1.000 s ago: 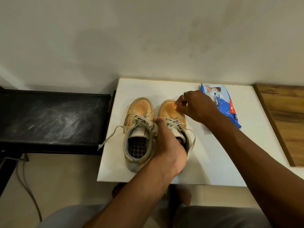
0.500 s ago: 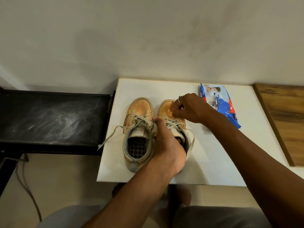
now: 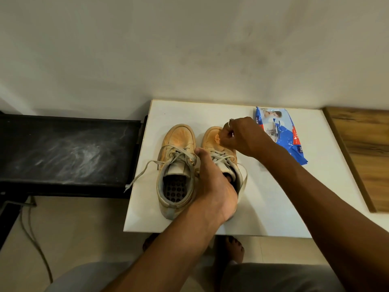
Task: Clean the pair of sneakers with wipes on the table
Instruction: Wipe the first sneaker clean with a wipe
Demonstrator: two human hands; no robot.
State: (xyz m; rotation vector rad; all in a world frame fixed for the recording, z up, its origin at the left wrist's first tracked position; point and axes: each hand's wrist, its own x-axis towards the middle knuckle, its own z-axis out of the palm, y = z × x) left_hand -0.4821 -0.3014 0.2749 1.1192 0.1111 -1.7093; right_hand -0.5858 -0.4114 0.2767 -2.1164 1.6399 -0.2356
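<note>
Two tan sneakers stand side by side on the white table, toes toward the wall. The left sneaker stands free, its laces trailing off to the left. My left hand grips the right sneaker at its collar, fingers inside the opening. My right hand is over that sneaker's toe and pinches a small orange-stained wipe against it. The blue and white wipes pack lies just to the right of my right hand.
A dusty black bench adjoins the table's left side. A wooden surface lies to the right. The wall is close behind the table. My bare feet show on the floor below the table's front edge, and a cable runs along the floor at left.
My right hand slid left over the toe, then shifted slightly back and up with the wipe. My left hand stays on the right sneaker's collar.
</note>
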